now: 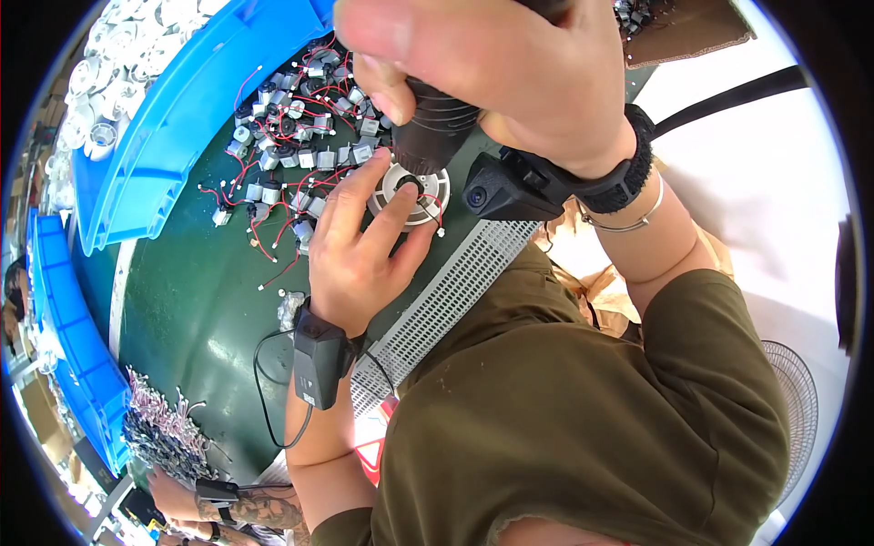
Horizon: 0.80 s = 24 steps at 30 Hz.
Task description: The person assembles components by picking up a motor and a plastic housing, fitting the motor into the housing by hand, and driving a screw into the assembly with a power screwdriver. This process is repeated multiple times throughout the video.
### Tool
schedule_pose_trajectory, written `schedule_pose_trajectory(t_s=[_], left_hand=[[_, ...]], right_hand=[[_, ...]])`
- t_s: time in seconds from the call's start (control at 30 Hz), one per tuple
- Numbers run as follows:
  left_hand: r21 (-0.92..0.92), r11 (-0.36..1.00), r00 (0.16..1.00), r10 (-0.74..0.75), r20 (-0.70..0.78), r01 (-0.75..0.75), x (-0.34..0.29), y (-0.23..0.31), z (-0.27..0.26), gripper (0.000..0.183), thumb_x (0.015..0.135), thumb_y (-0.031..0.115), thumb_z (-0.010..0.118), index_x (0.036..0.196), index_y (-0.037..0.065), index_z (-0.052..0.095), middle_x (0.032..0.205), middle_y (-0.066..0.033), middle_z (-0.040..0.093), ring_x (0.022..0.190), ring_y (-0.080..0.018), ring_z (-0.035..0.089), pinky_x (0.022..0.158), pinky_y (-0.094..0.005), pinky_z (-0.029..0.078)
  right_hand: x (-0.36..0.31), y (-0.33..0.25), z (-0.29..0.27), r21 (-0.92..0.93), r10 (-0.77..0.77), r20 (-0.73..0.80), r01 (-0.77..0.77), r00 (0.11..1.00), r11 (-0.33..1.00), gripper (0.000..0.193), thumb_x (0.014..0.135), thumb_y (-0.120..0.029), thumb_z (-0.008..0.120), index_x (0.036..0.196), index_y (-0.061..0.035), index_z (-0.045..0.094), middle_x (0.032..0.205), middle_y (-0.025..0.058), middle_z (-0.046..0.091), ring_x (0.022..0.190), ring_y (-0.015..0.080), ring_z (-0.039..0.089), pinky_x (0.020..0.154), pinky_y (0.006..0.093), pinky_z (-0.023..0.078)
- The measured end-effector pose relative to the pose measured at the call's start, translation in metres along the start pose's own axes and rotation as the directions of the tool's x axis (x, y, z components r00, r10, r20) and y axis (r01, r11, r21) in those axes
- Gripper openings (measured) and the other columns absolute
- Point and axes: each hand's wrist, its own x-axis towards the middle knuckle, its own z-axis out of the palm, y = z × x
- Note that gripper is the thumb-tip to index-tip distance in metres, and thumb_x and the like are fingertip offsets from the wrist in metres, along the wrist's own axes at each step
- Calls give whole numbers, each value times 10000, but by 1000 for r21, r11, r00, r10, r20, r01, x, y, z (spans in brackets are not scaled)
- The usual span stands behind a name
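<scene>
In my right hand (523,77) is a black electric screwdriver (435,123), gripped with the fingers around its body. Its nose points down over a round white plastic housing (440,207) on the green table (205,314); whether the tip touches is hidden. My left hand (355,237) steadies this housing, fingertips on its rim and near its dark centre. A thin red wire with a small white connector hangs at the housing's right side. Just left of the housing lie several small motors (309,156) with red and black wires, in a loose heap.
A blue bin (173,118) borders the motors, with white plastic parts (105,86) beyond. Another blue bin (86,337) and a wire pile (168,423) lie left. A perforated white strip (455,287) edges the table. A co-worker's hand (173,499) shows lower left, a cardboard box (687,35) upper right.
</scene>
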Motion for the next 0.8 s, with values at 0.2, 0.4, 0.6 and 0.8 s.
schedule_pose_trajectory(t_s=[0.2,0.4,0.6,0.8], left_hand=[[-18,1000,1000,-14,-2,14,0,-1,3,367,606,85,779,939,27,637,1140,-178,559,945,-315,595,758,-366,519],[-27,999,999,-24,-45,23,-2,0,6,369,590,67,790,923,25,635,1144,-181,558,948,-319,596,755,-366,516],[90,985,972,-125,-199,145,1,2,-24,333,634,43,756,938,36,620,1043,-151,601,910,-296,597,778,-364,500],[550,611,821,-384,-423,569,-78,-111,-163,321,711,112,711,988,8,584,949,-163,623,894,-316,602,815,-381,474]], right_hand=[[6,-12,3,-268,-97,68,112,993,957,203,632,26,703,676,-58,524,572,-36,525,486,43,490,441,220,368],[-4,4,1,-126,-64,-25,61,998,990,196,640,6,718,755,-29,562,590,-28,538,484,52,495,446,220,383],[19,-24,4,-54,-144,-32,142,989,988,217,759,-133,696,888,-1,581,642,16,562,517,82,541,459,220,421],[31,-17,-4,-303,-131,16,130,991,944,171,793,-153,683,806,-5,598,632,30,587,527,83,549,473,213,432]])
